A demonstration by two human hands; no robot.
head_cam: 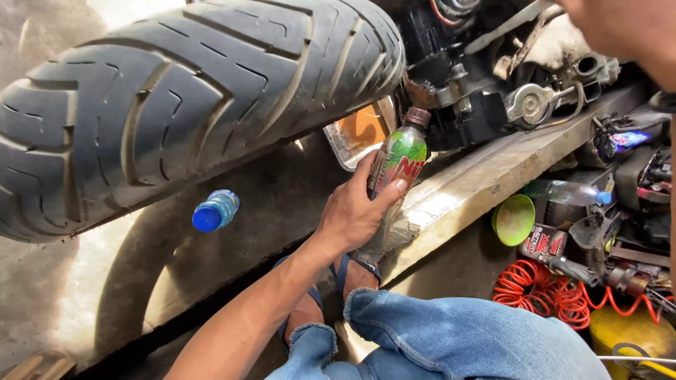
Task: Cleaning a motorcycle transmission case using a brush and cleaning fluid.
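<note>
Denim-clad knee [451,338] is filling the frame at 6 o'clock, nearest the camera; a sandalled foot [331,295] is showing just beyond it.

Left hand [352,211] is wrapping a plastic bottle [398,158] with a green and red label, thumb across the front and fingers [362,176] curling behind. Bottle is tilting, its dark cap pointing toward 1 o'clock, up under the motorcycle engine [493,98]. Right hand is not in view; only an arm edge is showing at 2 o'clock, so I cannot tell its state.

Judgement: the bottle is being brought up to the engine's underside, possibly to catch or deliver fluid. Next move would be calling for steadying the mouth beneath whatever opening is meant, and the cap looks on, so it would be needing removal first.

Outward: a rear tyre [176,105] is looming from 9 to 12 o'clock, just beside the bottle and crowding the reach. An orange reflector [362,130] is sitting behind the bottle. A second bottle with a blue cap [215,211] is lying on the concrete floor [267,204] at 9 o'clock. A concrete ledge [486,176] is running toward 2 o'clock. At 3 to 4 o'clock a green funnel [512,218], a coiled orange hose [542,288], an oil bottle [543,245] and assorted tools are cluttering the floor.
</note>
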